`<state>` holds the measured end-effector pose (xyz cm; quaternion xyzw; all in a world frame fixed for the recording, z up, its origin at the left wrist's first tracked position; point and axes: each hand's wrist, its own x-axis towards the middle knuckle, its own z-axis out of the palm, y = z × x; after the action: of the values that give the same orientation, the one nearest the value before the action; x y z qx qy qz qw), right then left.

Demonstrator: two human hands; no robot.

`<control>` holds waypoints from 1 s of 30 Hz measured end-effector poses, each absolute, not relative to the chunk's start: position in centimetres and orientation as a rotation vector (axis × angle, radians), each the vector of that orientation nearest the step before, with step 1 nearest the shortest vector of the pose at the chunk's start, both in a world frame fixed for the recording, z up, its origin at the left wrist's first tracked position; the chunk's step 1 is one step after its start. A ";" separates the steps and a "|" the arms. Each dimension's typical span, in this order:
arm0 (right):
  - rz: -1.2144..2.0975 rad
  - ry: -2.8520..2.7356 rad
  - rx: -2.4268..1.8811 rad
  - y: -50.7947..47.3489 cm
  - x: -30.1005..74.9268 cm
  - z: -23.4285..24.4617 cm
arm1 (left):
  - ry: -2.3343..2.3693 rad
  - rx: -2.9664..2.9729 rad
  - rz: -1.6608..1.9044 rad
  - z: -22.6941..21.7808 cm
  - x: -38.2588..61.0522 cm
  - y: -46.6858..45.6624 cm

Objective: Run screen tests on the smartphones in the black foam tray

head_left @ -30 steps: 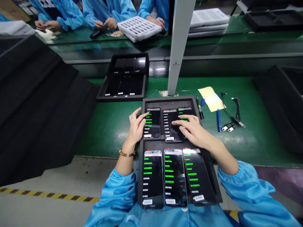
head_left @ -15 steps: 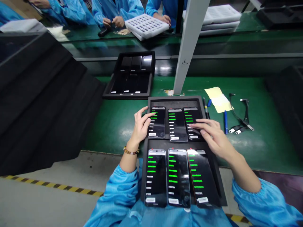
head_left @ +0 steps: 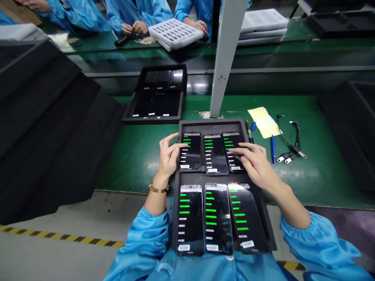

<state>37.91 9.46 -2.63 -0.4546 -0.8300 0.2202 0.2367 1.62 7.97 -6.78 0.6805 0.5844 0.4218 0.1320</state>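
Observation:
Several smartphones with green and white text lines on dark screens lie in two rows in a black foam tray [head_left: 212, 121]. My left hand [head_left: 169, 157] is at the tray's left edge, a finger stretched over the upper-left phone [head_left: 190, 156]. My right hand [head_left: 256, 163] reaches over the upper-right phone [head_left: 233, 156], fingers extended at its screen. Between them lies the upper-middle phone [head_left: 216, 160]. The near row holds a left phone [head_left: 190, 222], a middle phone [head_left: 219, 218] and a tilted right phone [head_left: 250, 222]. Both hands are open and grip nothing.
Farther back is another black tray [head_left: 125, 119] of dark-screened phones. On the right are yellow paper [head_left: 264, 121], a blue pen [head_left: 273, 148] and cables [head_left: 295, 146]. A grey post [head_left: 224, 66] rises behind the tray; stacked black trays [head_left: 52, 128] stand left. Co-workers' hands [head_left: 134, 28] appear across the bench.
The view has shifted slightly, moving the scene left. My left finger has moved slightly down the upper-left phone's screen; my right hand stays over the upper-right phone.

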 end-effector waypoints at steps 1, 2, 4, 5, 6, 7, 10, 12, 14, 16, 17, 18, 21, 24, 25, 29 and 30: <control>0.617 -2.302 -1.212 9.6 37.1 -2.5 | 1.693 1.973 1.237 -6.8 1.6 7.9; 0.637 -2.333 -1.180 9.7 36.3 -2.3 | 1.693 1.971 1.246 -6.8 1.5 7.9; 0.674 -2.389 -1.141 9.9 35.2 -2.1 | 1.704 1.970 1.245 -6.8 1.4 7.8; 0.688 -2.407 -1.135 10.0 34.9 -2.1 | 1.710 1.974 1.237 -6.8 1.4 7.8; 0.695 -2.414 -1.138 10.1 34.9 -2.0 | 1.712 1.980 1.225 -6.9 1.3 7.8; 0.692 -2.407 -1.148 10.1 35.1 -2.0 | 1.709 1.987 1.207 -6.9 1.3 7.8; 0.643 -2.314 -1.222 10.0 36.9 -1.9 | 1.668 2.006 1.180 -6.9 1.3 7.9; 0.598 -2.232 -1.290 10.0 38.4 -2.0 | 1.646 1.998 1.201 -6.8 1.3 7.9; 0.574 -2.179 -1.346 9.9 39.5 -2.2 | 1.641 1.987 1.240 -6.7 1.4 7.9; 0.571 -2.162 -1.378 9.9 40.1 -2.5 | 1.642 1.985 1.258 -6.7 1.4 7.9; 0.576 -2.166 -1.388 9.9 40.1 -2.7 | 1.643 1.987 1.259 -6.6 1.4 7.9; 0.580 -2.175 -1.395 9.9 40.1 -2.8 | 1.645 1.988 1.257 -6.6 1.5 7.9; 0.571 -2.208 -1.407 10.1 39.3 -3.1 | 1.646 1.982 1.258 -6.6 1.5 7.9; 0.563 -2.236 -1.366 10.2 37.6 -2.7 | 1.639 1.976 1.267 -6.6 1.5 7.9; 0.574 -2.258 -1.332 10.3 36.9 -2.5 | 1.636 1.978 1.264 -6.6 1.5 7.9; 0.631 -2.393 -1.196 10.3 34.1 -1.6 | 1.633 1.986 1.253 -6.8 1.5 7.9; 0.633 -2.417 -1.184 10.4 33.7 -1.5 | 1.637 1.985 1.255 -6.9 1.4 7.9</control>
<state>33.69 10.38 -1.47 -0.4207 -0.8587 0.2250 0.1874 1.45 7.88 -6.85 0.6866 0.5664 0.4341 0.1392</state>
